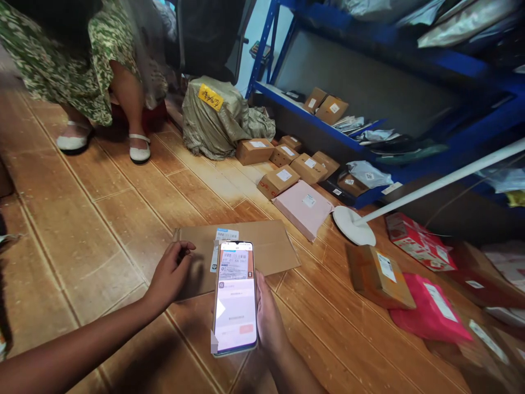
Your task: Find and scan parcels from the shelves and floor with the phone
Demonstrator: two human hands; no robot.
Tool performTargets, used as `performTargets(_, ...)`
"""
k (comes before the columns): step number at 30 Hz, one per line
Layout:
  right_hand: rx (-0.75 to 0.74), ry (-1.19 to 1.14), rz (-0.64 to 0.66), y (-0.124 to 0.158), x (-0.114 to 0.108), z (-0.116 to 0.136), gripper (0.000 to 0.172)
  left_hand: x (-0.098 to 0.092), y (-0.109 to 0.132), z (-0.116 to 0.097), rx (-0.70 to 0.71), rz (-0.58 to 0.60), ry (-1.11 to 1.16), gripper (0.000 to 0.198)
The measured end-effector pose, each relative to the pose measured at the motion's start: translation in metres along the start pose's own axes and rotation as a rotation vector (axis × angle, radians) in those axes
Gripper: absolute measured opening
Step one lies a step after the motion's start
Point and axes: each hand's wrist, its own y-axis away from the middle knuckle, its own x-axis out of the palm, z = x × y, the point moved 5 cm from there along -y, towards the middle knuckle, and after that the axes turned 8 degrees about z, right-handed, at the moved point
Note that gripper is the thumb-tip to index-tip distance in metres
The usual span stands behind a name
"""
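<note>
- The phone (237,303) was fronted by a smooth, glossy screen.
- The flat parcel (266,246) was formed of matt cardboard.
- The floor (131,224) was surfaced in wood-look planks, faintly glossy.
- The bulky sack (213,128) was made of wrinkled, plastic-looking sheeting.
- The shelf (263,49) was framed in painted metal.

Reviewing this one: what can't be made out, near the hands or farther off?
All in the head view:
Shipping label on the flat carton: partly covered by the phone.
Right hand: some fingers hidden behind the phone.
Fine print on the phone: too small and blurred.
Bright pink parcel: writing on its white label is blurred.
Other person: upper body cut off by the top edge.
</note>
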Motion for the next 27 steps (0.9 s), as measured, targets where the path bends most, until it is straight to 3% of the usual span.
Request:
performTargets(8,-0.038,0.023,0.015,-0.001,-0.002,0.0,0.063,0.006,0.002,0.002,0.0,0.032,0.025,0.024)
performTargets(13,-0.028,0.054,-0.085,-0.001,-0.014,-0.006,0.063,0.005,0.005,-0.002,-0.04,0.038,0.052,0.028)
performTargets(15,-0.034,0.063,-0.112,-0.001,-0.02,-0.008,0.062,0.01,0.007,-0.013,-0.075,0.098,0.145,0.035)
performTargets(18,-0.08,0.102,-0.134,0.0,-0.028,-0.01,0.054,0.028,0.011,-0.037,-0.152,0.337,0.359,0.045)
performTargets(20,-0.101,0.146,-0.173,0.002,-0.034,-0.012,0.05,0.036,0.014,-0.051,-0.21,0.418,0.435,0.048)
performTargets(23,-0.079,0.2,-0.251,0.005,-0.043,-0.014,0.052,0.041,0.016,-0.057,-0.26,0.379,0.445,0.049)
performTargets(27,-0.012,0.213,-0.298,0.007,-0.048,-0.017,0.062,0.045,0.014,-0.05,-0.251,0.377,0.415,0.051)
